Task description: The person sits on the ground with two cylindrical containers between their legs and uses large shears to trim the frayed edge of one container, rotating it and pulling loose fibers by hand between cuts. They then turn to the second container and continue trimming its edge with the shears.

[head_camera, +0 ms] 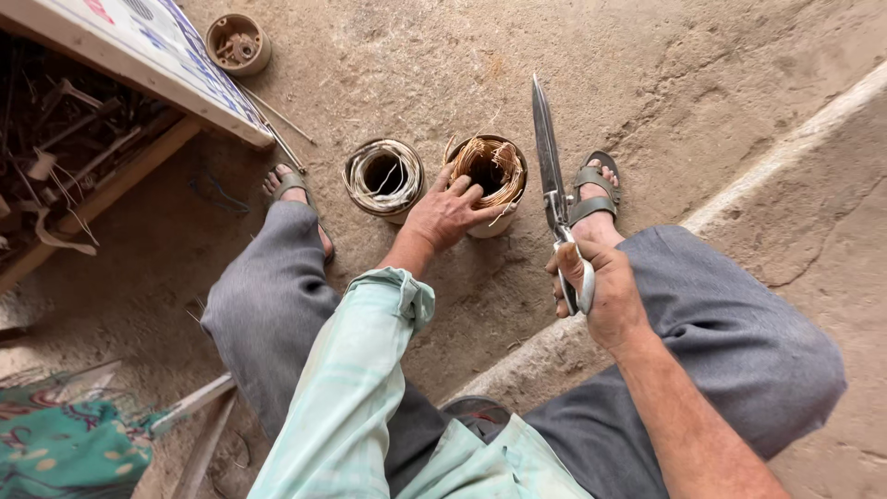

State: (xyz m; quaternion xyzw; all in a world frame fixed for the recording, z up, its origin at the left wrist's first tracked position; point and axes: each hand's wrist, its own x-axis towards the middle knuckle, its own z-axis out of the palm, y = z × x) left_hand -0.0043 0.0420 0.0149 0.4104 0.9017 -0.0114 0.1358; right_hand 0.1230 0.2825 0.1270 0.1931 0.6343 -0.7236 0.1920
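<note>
My left hand rests on the near rim of a round motor stator with copper-coloured windings, standing on the dirt floor. Its fingers press the rim and coil. My right hand grips the handles of large metal shears, blades closed and pointing away from me, just right of that stator. A second stator with pale, whitish windings stands to the left of the first, untouched.
My sandalled feet flank the stators. A wooden bench with a printed board and scrap metal beneath it is at the upper left. A small round part lies at the top. Patterned green cloth sits bottom left.
</note>
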